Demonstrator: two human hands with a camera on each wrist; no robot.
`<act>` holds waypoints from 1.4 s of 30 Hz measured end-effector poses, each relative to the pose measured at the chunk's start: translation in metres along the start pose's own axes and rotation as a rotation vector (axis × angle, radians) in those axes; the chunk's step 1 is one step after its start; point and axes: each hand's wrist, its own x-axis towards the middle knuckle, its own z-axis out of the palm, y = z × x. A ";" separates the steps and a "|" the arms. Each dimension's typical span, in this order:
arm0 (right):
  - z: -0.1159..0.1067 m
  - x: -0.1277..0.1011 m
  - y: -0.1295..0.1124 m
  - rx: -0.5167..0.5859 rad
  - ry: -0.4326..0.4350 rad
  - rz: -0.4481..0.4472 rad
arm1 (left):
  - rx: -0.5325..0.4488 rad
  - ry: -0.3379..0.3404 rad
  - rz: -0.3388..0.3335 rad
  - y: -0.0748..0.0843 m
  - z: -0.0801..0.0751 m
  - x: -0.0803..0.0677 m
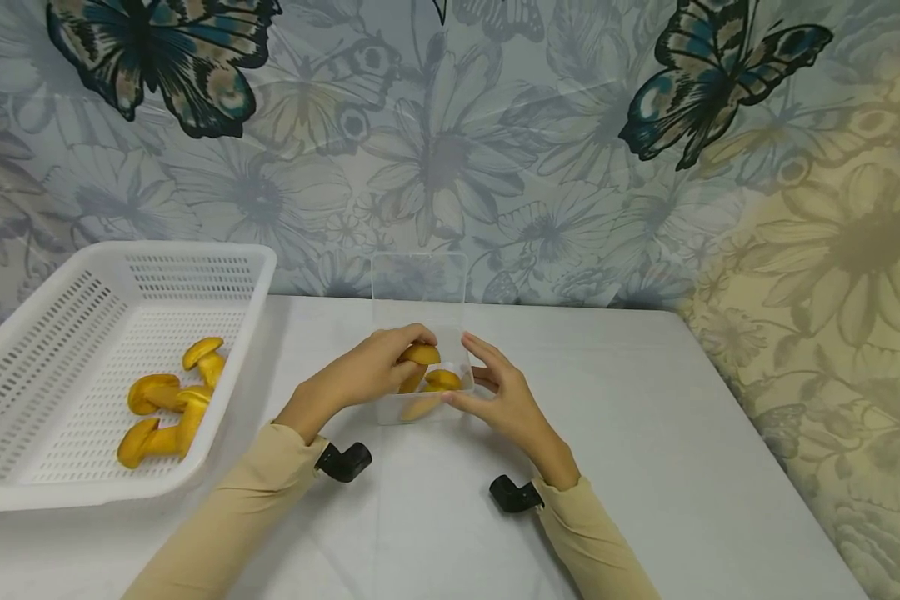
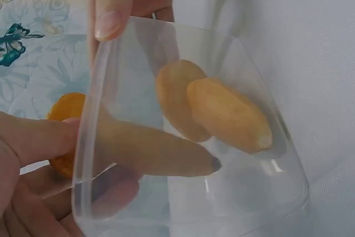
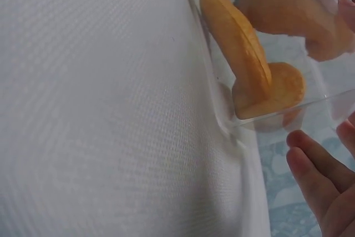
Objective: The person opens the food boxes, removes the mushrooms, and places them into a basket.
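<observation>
L hand (image 1: 367, 371) pinches a yellow mushroom (image 1: 418, 357), fingers curled round its cap, over the clear box (image 1: 420, 408) mid-tabletop nr the back edge. R hand (image 1: 498, 396), fingers straight, touches box's right wall. Second mushroom (image 1: 444, 380) inside. White basket (image 1: 120, 267) w/ more mushrooms at left edge.

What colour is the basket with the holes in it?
White. The basket shows best in the head view, on the left.

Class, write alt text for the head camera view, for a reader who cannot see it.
A person's left hand lowers a yellow toy mushroom into a clear plastic box on a white table, while the right hand steadies the box. At left, a white perforated basket holds more yellow mushrooms; butterfly-and-flower fabric hangs behind.
</observation>
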 end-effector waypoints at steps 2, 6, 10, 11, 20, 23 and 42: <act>0.000 0.000 0.000 0.003 0.001 0.002 | -0.008 0.029 0.004 0.000 -0.003 -0.002; 0.000 -0.001 0.000 -0.001 0.003 0.014 | -0.016 0.076 0.007 0.002 -0.008 -0.008; 0.000 -0.001 0.000 -0.001 0.006 0.027 | -0.020 0.122 0.003 0.004 -0.013 -0.016; 0.000 -0.001 0.000 0.000 0.005 0.029 | -0.020 0.136 0.006 0.005 -0.014 -0.018; 0.000 -0.001 -0.001 0.002 0.010 0.046 | -0.063 0.267 0.030 0.012 -0.019 -0.036; 0.000 0.000 0.000 0.000 0.010 0.043 | -0.071 0.286 0.044 0.014 -0.021 -0.043; 0.000 0.000 0.001 0.001 0.012 0.039 | -0.027 0.409 0.023 0.016 -0.035 -0.091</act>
